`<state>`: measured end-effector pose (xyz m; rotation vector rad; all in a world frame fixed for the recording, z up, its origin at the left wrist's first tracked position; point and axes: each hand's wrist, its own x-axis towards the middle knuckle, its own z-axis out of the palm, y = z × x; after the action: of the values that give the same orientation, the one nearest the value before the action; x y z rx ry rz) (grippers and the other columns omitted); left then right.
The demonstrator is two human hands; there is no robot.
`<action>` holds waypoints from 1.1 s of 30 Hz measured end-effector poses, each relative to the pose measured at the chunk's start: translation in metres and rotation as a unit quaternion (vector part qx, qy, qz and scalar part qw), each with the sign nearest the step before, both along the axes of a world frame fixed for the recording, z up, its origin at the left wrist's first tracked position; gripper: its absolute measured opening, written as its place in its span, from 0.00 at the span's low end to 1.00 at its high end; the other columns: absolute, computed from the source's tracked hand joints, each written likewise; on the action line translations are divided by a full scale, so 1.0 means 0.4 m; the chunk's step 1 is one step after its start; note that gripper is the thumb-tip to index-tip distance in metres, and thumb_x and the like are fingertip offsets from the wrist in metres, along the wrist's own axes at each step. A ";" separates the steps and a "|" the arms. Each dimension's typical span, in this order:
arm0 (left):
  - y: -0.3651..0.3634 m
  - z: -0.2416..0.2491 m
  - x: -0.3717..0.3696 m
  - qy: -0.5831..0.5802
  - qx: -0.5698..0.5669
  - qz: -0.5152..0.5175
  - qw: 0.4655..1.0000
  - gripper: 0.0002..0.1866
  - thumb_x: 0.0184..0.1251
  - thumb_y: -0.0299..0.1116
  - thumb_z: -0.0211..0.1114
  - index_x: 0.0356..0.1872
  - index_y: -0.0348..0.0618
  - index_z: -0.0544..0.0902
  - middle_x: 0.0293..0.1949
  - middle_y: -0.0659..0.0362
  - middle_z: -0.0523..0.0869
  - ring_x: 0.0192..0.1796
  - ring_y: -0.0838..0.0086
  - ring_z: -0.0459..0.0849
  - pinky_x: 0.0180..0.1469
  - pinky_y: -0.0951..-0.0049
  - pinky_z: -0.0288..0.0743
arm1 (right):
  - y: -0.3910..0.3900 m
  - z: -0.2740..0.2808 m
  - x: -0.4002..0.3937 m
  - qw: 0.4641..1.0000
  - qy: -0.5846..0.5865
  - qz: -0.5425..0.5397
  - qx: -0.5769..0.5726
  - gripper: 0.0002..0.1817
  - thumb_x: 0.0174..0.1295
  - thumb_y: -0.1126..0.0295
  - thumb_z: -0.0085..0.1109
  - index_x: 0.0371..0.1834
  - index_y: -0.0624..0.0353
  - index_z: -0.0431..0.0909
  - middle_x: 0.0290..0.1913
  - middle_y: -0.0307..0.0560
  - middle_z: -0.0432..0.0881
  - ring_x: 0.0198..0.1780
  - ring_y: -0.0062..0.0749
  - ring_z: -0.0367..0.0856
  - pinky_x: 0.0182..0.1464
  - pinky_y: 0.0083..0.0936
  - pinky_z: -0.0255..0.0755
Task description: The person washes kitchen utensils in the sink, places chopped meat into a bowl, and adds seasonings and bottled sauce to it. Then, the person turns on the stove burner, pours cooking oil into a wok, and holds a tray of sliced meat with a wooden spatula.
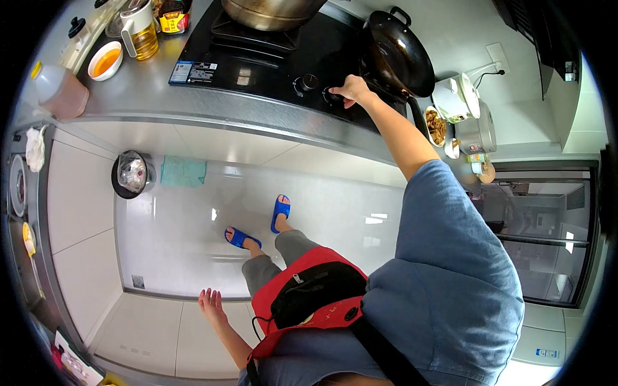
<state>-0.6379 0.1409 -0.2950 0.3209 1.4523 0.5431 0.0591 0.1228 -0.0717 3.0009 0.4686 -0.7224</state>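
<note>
My right hand [351, 91] reaches out to the front of the black gas stove [257, 77], its fingers closed around the right-hand control knob [331, 96]. Another knob [307, 82] sits just left of it. Low at my side, my left hand [212, 305] hangs free with fingers apart and nothing in it. A black wok [396, 55] is on the right part of the stove, its long handle pointing toward me. On the left burner stands a metal pot [273, 11], partly cut off by the view's edge. I cannot make out any flame.
Left of the stove are a bowl of orange liquid [105, 61], an oil jug [140, 35], a sauce bottle [174, 16] and a plastic jug [61, 90]. A dish of brown food [436, 127] and a white appliance [457, 98] stand right. A trash bin [132, 175] is on the floor.
</note>
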 end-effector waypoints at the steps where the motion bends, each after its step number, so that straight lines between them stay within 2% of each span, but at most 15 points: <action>1: 0.000 -0.002 -0.001 0.000 0.000 0.002 1.000 0.19 0.62 0.33 0.57 0.53 0.41 0.68 0.49 0.52 0.74 0.48 0.64 0.76 0.52 0.65 0.76 | 0.001 0.001 -0.001 1.000 0.000 0.000 0.000 0.26 0.52 0.51 0.63 0.15 0.67 0.79 0.18 0.50 0.81 0.22 0.33 0.83 0.30 0.22 0.79; 19: 0.017 0.014 0.025 -0.005 0.003 -0.010 1.000 0.21 0.62 0.34 0.57 0.54 0.40 0.66 0.51 0.51 0.72 0.51 0.62 0.74 0.54 0.63 0.75 | -0.006 0.000 0.007 1.000 0.018 -0.004 0.009 0.26 0.50 0.51 0.65 0.17 0.69 0.79 0.20 0.51 0.82 0.21 0.35 0.83 0.30 0.23 0.78; 25: 0.019 -0.001 0.012 -0.004 0.010 -0.029 1.000 0.24 0.63 0.37 0.56 0.57 0.39 0.64 0.54 0.50 0.70 0.54 0.60 0.71 0.58 0.62 0.72 | -0.003 0.011 -0.002 1.000 0.016 -0.007 0.003 0.25 0.50 0.50 0.65 0.24 0.68 0.81 0.21 0.52 0.82 0.22 0.33 0.83 0.31 0.23 0.79; 28: 0.024 0.005 0.022 0.003 0.008 -0.033 0.999 0.24 0.63 0.37 0.56 0.58 0.38 0.63 0.54 0.49 0.70 0.54 0.60 0.71 0.58 0.61 0.71 | -0.005 0.018 -0.008 0.999 0.018 -0.023 0.012 0.24 0.51 0.51 0.65 0.23 0.67 0.81 0.21 0.50 0.82 0.23 0.33 0.84 0.31 0.23 0.79; 33: 0.024 0.004 0.009 -0.003 0.006 -0.020 1.000 0.24 0.63 0.36 0.56 0.58 0.38 0.64 0.54 0.49 0.70 0.55 0.60 0.71 0.58 0.62 0.72 | -0.007 -0.017 0.007 0.999 -0.002 0.030 0.014 0.25 0.51 0.53 0.65 0.23 0.71 0.79 0.23 0.52 0.82 0.24 0.36 0.84 0.29 0.25 0.79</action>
<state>-0.6343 0.1505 -0.2934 0.3568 1.4342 0.5216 0.0619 0.1200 -0.0785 2.9984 0.5713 -0.7124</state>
